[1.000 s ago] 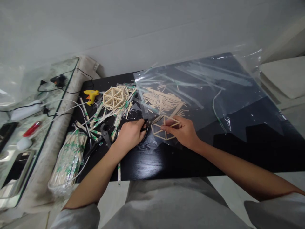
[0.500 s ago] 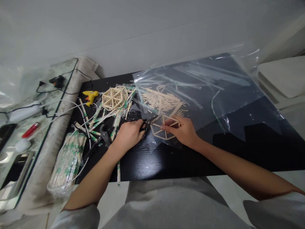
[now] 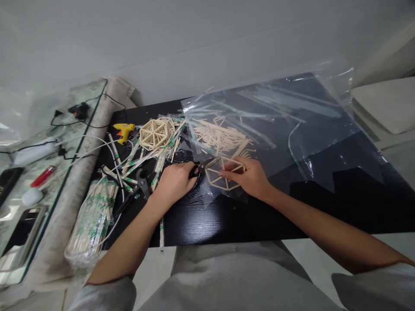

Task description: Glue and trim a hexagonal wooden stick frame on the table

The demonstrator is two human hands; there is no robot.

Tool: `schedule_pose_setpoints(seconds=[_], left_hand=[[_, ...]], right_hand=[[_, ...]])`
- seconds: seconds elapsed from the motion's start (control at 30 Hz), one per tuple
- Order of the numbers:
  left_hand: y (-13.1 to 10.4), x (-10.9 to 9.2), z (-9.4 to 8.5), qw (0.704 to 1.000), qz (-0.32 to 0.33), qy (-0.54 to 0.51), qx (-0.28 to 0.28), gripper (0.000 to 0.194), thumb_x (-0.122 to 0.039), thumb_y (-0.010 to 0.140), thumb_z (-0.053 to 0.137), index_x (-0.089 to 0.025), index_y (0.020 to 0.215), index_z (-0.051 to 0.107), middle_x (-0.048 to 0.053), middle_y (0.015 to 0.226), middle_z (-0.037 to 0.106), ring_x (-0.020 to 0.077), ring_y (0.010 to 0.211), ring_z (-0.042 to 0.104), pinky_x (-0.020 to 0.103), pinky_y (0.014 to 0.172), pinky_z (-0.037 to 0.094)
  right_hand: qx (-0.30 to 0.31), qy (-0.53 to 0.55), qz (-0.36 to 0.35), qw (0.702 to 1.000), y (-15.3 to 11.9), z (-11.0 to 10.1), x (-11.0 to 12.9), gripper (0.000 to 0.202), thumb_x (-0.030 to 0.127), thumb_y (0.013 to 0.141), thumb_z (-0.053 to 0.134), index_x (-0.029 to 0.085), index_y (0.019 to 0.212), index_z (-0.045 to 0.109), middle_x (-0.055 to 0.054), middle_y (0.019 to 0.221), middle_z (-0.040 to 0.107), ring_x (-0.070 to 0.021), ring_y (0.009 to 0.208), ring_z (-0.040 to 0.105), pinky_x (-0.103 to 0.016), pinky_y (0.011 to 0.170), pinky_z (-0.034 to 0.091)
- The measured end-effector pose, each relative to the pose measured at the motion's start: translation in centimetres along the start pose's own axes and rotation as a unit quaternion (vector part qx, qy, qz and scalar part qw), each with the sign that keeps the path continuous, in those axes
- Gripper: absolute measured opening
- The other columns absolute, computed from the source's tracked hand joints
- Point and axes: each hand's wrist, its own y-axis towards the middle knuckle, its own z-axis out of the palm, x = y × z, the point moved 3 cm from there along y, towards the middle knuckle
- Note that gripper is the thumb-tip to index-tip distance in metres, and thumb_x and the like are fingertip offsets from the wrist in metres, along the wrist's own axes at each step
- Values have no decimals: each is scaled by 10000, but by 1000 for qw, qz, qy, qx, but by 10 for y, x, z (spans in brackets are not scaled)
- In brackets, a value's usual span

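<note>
My left hand [image 3: 177, 179] is closed round the black handles of a pair of scissors [image 3: 211, 163], whose blades reach the upper left edge of a hexagonal stick frame [image 3: 223, 183]. Between thumb and fingers, my right hand [image 3: 251, 177] grips this frame of pale wooden sticks by its right side. Thin spokes divide it into triangles. Beyond both hands lies a heap of short cut sticks [image 3: 220, 136] on a clear plastic sheet [image 3: 279, 142]. Stacked hexagonal stick frames [image 3: 155, 133] sit farther left.
A yellow glue gun [image 3: 123, 131] rests left of the stacked frames. Wrapped chopsticks [image 3: 129, 162] and black pliers [image 3: 142, 183] lie near my left forearm, with a plastic pack of chopsticks [image 3: 92, 216] at the table's left edge. White cables cross there. A glass surface [image 3: 71, 129] adjoins the table.
Almost nothing differs. Both hands keep their grips, and the scissors stay at the frame's upper left edge; the whole view has shifted very slightly.
</note>
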Motion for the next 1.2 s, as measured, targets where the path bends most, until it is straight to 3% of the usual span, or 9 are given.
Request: schedule_pose_setpoints(seconds=[0.33, 0.73, 0.87, 1.03, 1.2], left_hand=[[-2, -2, 0, 1000, 17, -7, -7, 139, -230, 945, 524, -195, 945, 659, 86, 923, 762, 255, 867, 732, 321, 732, 465], [-1, -3, -6, 999, 10, 20, 36, 151, -192, 898, 543, -188, 963, 680, 97, 879, 760, 261, 837, 731, 316, 728, 474], [0, 0, -6, 999, 6, 26, 44, 151, -217, 923, 526, -184, 940, 672, 98, 822, 750, 264, 814, 728, 319, 714, 458], [0, 4, -6, 999, -2, 19, 34, 181, -262, 953, 512, -178, 929, 670, 106, 809, 745, 271, 802, 721, 325, 706, 452], [2, 5, -5, 999, -5, 17, 33, 196, -277, 959, 512, -179, 920, 678, 112, 842, 756, 275, 821, 724, 328, 713, 450]], right_hand=[[24, -9, -3, 1000, -4, 5, -6, 339, 517, 715, 903, 226, 794, 750, -33, 760, 784, -232, 670, 750, -329, 630, 605], [68, -34, 2, 997, 5, -5, -1, 311, 452, 694, 920, 208, 791, 753, -25, 760, 782, -212, 690, 745, -307, 627, 590], [43, -20, 6, 999, 9, -11, 2, 351, 386, 660, 944, 211, 911, 772, -34, 821, 801, -232, 772, 765, -348, 723, 610], [17, 38, 28, 999, 11, -13, 4, 300, 378, 665, 932, 203, 821, 745, -32, 799, 785, -223, 742, 757, -367, 727, 622], [3, 66, 29, 997, 10, -14, 9, 329, 390, 658, 944, 205, 855, 756, -38, 857, 796, -225, 773, 766, -373, 773, 633]])
